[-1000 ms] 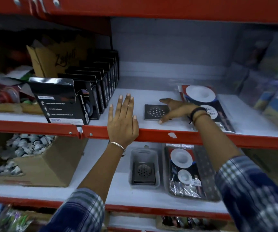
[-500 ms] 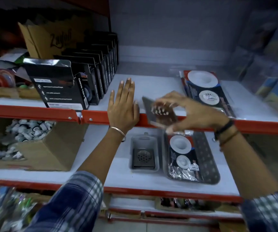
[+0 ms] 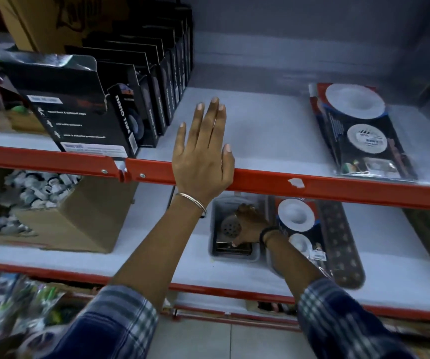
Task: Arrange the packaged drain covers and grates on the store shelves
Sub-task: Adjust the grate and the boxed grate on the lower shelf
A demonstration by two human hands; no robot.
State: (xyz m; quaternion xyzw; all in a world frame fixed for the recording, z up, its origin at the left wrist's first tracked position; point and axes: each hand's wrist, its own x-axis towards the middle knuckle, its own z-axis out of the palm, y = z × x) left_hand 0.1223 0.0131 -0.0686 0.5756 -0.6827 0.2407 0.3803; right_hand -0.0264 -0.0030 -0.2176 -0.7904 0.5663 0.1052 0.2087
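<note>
Grate [image 3: 230, 246]: a square metal one is being set into the grey tray [image 3: 215, 229] on the lower shelf [image 3: 156, 265], on top of another with a round perforated centre [image 3: 229, 226]. It is gripped by the right hand [image 3: 250, 226], fingers closed on its near edge, thumb side hidden. The left hand [image 3: 202, 156] is spread flat, palm down, on the red rail [image 3: 338, 187] of the upper shelf [image 3: 260, 130]; nothing is held in it.

To the right of the tray, just beside it, a packaged cover set [image 3: 296, 229] with two white discs is lying, and a long dark perforated strip [image 3: 343, 244] is seen further right. A similar packet [image 3: 359, 130] lies on the upper shelf, to the right. Black boxes [image 3: 120, 99] are lined up at the left of that shelf, and a carton [image 3: 84, 216] of small white parts sits at lower left.

For this step to be done well, the grate should be lowered flat, its corners squared with the one beneath, so that the pile sits level inside the tray walls. Release is best delayed until the piece is felt to rest. The wrist should be kept clear of the packet beside it, since the plastic could be dragged out of line. Steady support on the rail is probably useful while the reach is made under it.
</note>
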